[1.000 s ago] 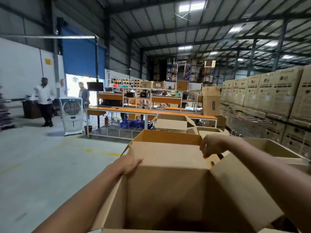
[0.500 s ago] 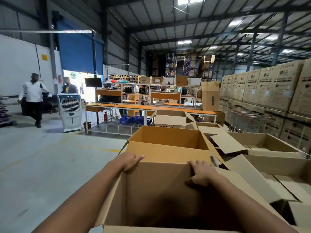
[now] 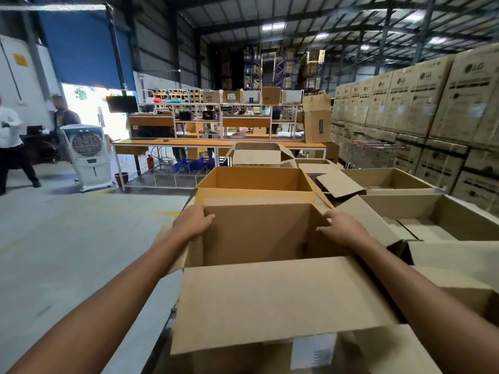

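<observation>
On the grey concrete floor (image 3: 67, 238) at the left stands a white box-shaped air cooler (image 3: 86, 155), and beyond it a long orange-topped desk (image 3: 216, 143) carries shelves of small cartons. In the middle, closest to the camera, sits a large open brown corrugated cardboard box (image 3: 256, 236). Its near flap (image 3: 270, 300) folds out towards the viewer, with a white printed label (image 3: 314, 352) below it. What shows of the inside is bare cardboard wall, and the bottom is hidden behind that flap. Just behind its far side is a second open cardboard box (image 3: 256, 179) with a yellow-tan interior, whose bottom cannot be seen either. To the right lie more open brown cardboard boxes (image 3: 391, 179), with loose flaps and flat pieces of cardboard in them. Further right rises a wall of stacked printed brown cartons (image 3: 432, 103). The left grip (image 3: 193, 222) clasps the far left corner of the large box, fingers curled over the top edge onto the inner wall. The right grip (image 3: 340, 228) clasps the far right corner, fingers bent around the edge there. Both forearms reach forward along the sides of the opening.
</observation>
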Demonstrator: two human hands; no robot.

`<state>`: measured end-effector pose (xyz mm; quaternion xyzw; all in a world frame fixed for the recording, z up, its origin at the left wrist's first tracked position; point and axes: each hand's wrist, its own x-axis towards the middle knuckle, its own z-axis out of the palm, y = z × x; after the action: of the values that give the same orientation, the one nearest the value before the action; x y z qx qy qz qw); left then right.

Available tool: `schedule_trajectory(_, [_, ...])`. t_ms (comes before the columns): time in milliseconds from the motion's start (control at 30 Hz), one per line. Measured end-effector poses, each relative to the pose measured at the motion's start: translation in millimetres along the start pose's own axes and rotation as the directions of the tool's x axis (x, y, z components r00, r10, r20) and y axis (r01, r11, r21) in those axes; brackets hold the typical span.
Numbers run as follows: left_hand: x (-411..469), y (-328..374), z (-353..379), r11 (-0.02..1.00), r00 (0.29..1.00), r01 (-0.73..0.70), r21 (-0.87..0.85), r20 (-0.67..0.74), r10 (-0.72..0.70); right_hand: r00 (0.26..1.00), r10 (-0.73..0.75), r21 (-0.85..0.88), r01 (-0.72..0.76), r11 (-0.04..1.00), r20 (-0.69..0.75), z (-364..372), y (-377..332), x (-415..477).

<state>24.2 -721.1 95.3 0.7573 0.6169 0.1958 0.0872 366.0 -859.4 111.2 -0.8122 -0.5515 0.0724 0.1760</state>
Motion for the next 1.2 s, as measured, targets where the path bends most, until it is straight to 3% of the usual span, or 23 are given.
schedule_trajectory(167, [-72,-10,-13,0.931,0.995,-0.074,-0.357,0.034,0.092,0.995,0.069,0.260,-0.084,0.962,0.068,-6,6,-51])
schedule_trajectory(267, [-103,-14,-32,0.908,0.988,-0.063,-0.414,0.102,0.115,0.996,0.084,0.308,-0.086,0.947,0.019,-11,2,-85])
schedule_trajectory(367, [-127,-9,-42,0.928,0.977,-0.069,-0.367,0.161,0.136,0.997,-0.024,0.298,0.043,0.953,-0.067,-10,-4,-119])
schedule_trajectory(467, [-149,-8,-32,0.967,0.970,-0.142,-0.213,0.164,0.179,0.982,-0.185,0.209,0.187,0.960,-0.027,-1,0,-148])
schedule_trajectory(567, [-165,-14,-9,0.982,0.989,-0.149,-0.117,-0.015,0.149,0.972,-0.235,-0.085,0.235,0.968,0.015,10,12,-164])
schedule_trajectory(667, [-170,-11,3,0.983,0.973,-0.156,-0.100,-0.189,0.135,0.977,-0.207,-0.200,0.194,0.960,-0.047,21,13,-165])
schedule_trajectory(833, [-174,-4,2,0.997,0.988,-0.068,-0.030,-0.140,0.063,0.979,-0.072,-0.105,0.053,0.993,-0.189,40,-1,-168])
schedule_trajectory(1000, [-190,1,-6,0.999,0.995,0.024,-0.023,-0.101,-0.027,0.986,-0.032,0.011,0.034,0.999,-0.165,41,0,-177])
schedule_trajectory(1200, [-216,9,-16,0.994,0.996,0.024,0.108,-0.088,-0.014,0.986,-0.097,-0.067,0.089,0.994,-0.135,32,-7,-197])
